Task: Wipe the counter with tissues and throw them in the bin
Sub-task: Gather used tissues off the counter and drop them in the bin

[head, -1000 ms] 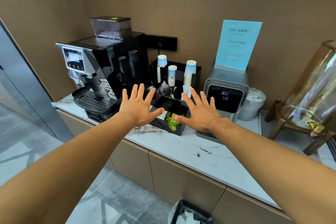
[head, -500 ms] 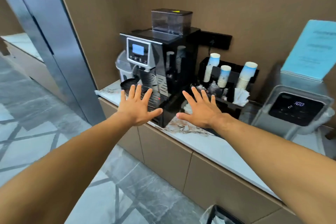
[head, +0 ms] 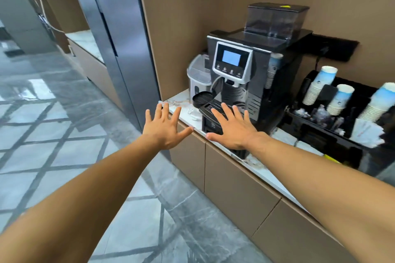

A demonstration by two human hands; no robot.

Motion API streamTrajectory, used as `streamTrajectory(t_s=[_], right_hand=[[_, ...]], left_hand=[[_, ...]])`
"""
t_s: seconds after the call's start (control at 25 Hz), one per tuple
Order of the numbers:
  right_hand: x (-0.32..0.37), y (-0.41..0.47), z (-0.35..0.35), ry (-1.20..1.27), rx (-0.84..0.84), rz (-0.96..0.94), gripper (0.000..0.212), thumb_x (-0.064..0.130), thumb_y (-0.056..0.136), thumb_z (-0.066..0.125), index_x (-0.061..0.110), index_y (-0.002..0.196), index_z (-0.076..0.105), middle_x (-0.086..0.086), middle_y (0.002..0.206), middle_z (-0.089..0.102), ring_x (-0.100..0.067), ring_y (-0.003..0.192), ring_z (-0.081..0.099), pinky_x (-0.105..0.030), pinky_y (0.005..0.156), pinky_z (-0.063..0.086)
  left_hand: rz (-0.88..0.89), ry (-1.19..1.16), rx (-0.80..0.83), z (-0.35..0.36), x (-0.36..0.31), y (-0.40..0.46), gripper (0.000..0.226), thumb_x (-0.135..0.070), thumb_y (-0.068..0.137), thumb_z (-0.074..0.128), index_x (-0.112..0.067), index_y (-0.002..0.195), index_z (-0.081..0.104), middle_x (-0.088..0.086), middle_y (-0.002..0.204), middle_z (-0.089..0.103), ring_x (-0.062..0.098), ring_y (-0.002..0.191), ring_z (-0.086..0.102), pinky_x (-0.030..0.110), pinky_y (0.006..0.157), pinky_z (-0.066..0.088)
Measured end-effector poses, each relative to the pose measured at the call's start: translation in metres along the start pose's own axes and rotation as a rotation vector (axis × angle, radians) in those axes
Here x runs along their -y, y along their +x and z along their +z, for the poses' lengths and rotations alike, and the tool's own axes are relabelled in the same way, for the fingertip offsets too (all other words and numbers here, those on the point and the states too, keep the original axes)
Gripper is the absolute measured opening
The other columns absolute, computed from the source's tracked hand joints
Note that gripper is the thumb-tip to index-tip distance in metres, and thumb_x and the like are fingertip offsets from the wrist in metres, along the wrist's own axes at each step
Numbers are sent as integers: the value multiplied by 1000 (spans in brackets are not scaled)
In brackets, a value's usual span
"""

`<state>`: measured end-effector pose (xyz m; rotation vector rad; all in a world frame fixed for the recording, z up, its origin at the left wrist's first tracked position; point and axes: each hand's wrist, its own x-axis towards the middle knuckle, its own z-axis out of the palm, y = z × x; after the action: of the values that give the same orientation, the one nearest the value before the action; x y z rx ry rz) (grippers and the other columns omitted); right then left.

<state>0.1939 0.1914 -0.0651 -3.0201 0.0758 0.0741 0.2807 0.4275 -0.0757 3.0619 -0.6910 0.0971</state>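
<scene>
Both hands are spread flat, palms down, holding nothing: the left hand (head: pixel 165 129) over the worktop (head: pixel 185 107) edge, the right hand (head: pixel 232 129) at its 3 o'clock before the coffee machine (head: pixel 245 74). White tissues (head: pixel 366 132) sit at 3 o'clock beside stacked paper cups (head: pixel 316 85).

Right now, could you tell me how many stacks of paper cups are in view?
4: one in the coffee machine's side slot, and three in the black organizer, at its left, middle and right, cut by the frame edge. More may lie beyond the frame.
</scene>
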Motion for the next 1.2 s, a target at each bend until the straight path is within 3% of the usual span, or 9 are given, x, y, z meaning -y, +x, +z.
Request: streamTrajectory(t_s=[0.32, 0.48, 0.76, 1.04, 1.2], right_hand=[[65, 123, 64, 90, 61, -172, 89, 72, 87, 39, 32, 155, -2, -6, 164, -15, -35, 150, -13, -53, 121, -1], [80, 192, 88, 226, 145, -147, 84, 70, 90, 35, 33, 155, -3, -2, 164, -18, -33, 150, -13, -51, 120, 0], [74, 271, 135, 236, 308, -77, 81, 64, 94, 35, 30, 155, -7, -6, 163, -19, -36, 150, -10, -54, 121, 3], [70, 332, 176, 218, 278, 104, 77, 53, 97, 40, 24, 156, -1, -9, 164, -15, -35, 150, -8, -53, 121, 6], [64, 365, 196, 186, 235, 331, 73, 48, 98, 42, 19, 155, 7, -12, 164, -9, -37, 150, -2, -51, 121, 11]], left_hand=[[-100, 11, 83, 42, 60, 74, 102, -94, 71, -2, -37, 156, -5, 9, 167, -7, 29, 153, -11, 61, 118, -6], [-153, -27, 175, 61, 87, 121, 98, -90, 76, 4, -35, 156, -3, 10, 167, -5, 28, 154, -10, 61, 120, -5], [-208, -73, 330, 115, 120, 192, 97, -89, 78, 9, -34, 157, -2, 10, 167, -4, 30, 154, -9, 61, 121, -3], [-71, -135, 438, 181, 140, 277, 97, -87, 79, 13, -31, 157, 2, 10, 167, 3, 29, 154, -4, 59, 122, 1], [176, -187, 419, 209, 148, 343, 78, -71, 90, 33, -29, 155, 20, 6, 163, 21, 30, 151, 13, 55, 120, 14]])
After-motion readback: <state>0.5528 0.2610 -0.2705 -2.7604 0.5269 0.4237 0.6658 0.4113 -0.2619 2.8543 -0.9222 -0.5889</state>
